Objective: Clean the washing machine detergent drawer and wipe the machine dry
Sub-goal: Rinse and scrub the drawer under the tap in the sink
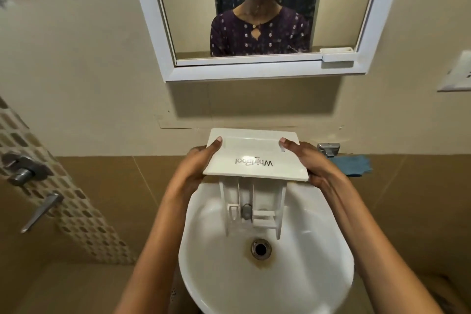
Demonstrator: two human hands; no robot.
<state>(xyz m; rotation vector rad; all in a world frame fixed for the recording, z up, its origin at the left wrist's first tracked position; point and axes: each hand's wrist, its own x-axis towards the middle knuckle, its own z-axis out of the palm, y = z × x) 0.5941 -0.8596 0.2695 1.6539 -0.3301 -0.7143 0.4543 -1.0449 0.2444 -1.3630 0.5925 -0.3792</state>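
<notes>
Detergent drawer (252,155) is held over the white sink (193,250), front panel facing up with the Whirlpool logo reading upside down from here. The compartment part hangs straight down into the basin, and its bottom end sits just behind the drain (261,249). Can't tell if it actually touches the porcelain.

Left hand (196,160) grips the panel's left edge and right hand (308,160) grips the right edge. Each thumb lies flat on the top face, and the rest of the fingers wrap under the panel, mostly out of sight.

Room-wise, the panel's far edge is close to the wall, under the mirror (254,74). The tap (328,148) is just beside the right hand, a bit behind it, and a blue cloth (354,164) lies on the ledge right next to that. The panel is nearly as wide as the basin's back end, so both hands sit about over the rim. The near half of the bowl, in front of the drain, is open.
</notes>
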